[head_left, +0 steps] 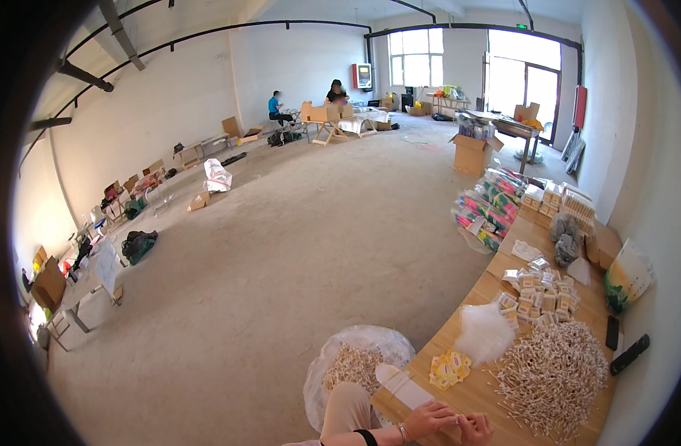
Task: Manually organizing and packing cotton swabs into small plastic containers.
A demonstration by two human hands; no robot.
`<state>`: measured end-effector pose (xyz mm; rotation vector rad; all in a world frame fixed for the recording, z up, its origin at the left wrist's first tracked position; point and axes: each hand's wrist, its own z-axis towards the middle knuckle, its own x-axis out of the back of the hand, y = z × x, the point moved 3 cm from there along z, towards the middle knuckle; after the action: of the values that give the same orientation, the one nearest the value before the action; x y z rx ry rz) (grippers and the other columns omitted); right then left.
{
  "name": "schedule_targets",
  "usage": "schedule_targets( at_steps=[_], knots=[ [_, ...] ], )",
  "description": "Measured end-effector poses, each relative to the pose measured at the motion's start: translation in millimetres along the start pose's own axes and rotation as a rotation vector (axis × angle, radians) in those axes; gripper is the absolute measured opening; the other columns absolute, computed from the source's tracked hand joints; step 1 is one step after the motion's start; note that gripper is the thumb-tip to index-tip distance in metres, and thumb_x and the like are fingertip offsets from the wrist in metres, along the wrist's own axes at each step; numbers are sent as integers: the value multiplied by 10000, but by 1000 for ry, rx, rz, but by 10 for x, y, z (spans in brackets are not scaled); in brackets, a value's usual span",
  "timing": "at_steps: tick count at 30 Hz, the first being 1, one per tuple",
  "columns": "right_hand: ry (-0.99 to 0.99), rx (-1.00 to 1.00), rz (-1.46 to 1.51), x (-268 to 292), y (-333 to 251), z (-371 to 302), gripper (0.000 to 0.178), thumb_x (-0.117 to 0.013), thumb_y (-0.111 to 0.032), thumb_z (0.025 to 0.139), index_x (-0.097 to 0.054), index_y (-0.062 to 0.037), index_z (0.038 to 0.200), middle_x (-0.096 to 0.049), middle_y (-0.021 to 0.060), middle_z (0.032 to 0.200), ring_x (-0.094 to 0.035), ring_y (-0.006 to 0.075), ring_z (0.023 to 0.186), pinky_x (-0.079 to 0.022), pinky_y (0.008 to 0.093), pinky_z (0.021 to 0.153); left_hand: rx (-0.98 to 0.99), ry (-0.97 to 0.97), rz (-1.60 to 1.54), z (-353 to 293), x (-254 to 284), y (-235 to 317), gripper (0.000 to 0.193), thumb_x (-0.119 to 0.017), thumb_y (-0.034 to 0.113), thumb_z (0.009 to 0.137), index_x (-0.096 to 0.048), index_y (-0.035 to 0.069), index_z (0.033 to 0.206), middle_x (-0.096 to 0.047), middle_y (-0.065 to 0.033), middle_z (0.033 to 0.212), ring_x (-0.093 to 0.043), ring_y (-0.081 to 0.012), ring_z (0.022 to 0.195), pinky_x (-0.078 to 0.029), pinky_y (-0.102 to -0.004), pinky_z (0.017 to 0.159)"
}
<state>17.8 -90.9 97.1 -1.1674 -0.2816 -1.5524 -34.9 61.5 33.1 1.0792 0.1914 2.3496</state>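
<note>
Cotton swabs (554,379): lay in a broad, loose heap on a wooden tabletop (478,390), beyond the hands and to their right, pointing every way. Left hand (427,418): reached in palm down, fingers bent and drawn close together, tips brought up to those of its partner. Right hand (476,429): curled likewise, thumb and fingers pinched together just beside the left. Held where both sets of fingertips met: a tiny whitish item (458,421) (too small and too covered to tell its kind).

Just beyond the left hand and leftward, near the table's edge: lay a flat white strip (403,386). Straight beyond the hands: spread a cluster of yellow cards (450,369), then, farther off, a pile of clear plastic film (485,332), and past that a jumble of small packs (537,293). Far to the right, past the heap: rested two dark objects (629,354) near the wall. Left of the hands, beside the table: stood a clear plastic sack (396,342), filled with more swabs (351,366). Well apart, across the room: sat two other people (335,97) near a cardboard carton (324,113).
</note>
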Motion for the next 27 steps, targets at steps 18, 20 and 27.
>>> schedule_targets(
  at_steps=[18, 20, 27],
  knots=[
    [-30, -570, 1053, -203, 79, -14, 245, -673, -177, 858, -614, -38, 1051, -617, 62, 1050, -586, 195, 992, -488, 340, 887, 675, -170, -808, 2, -133, -110, 205, -591, 160, 856, -617, 112, 1053, -622, -39, 982, -603, -197, 944, -491, -310, 791],
    [-38, -572, 1083, -224, 176, 21, 246, -676, -165, 856, -618, -37, 1057, -626, 71, 1047, -593, 192, 981, -495, 333, 873, 688, -194, -689, 54, -79, -78, 188, -624, 203, 860, -641, 85, 1005, -649, -61, 911, -618, -187, 861, -502, -319, 735],
    [-100, -647, 1205, -517, 397, -266, 251, -689, -125, 851, -631, -30, 1076, -656, 103, 1037, -618, 179, 941, -519, 306, 824, 584, -91, -584, 50, -141, -67, 248, -628, 277, 862, -627, 30, 836, -621, -130, 727, -587, -229, 654, -469, -355, 599]
  ],
)
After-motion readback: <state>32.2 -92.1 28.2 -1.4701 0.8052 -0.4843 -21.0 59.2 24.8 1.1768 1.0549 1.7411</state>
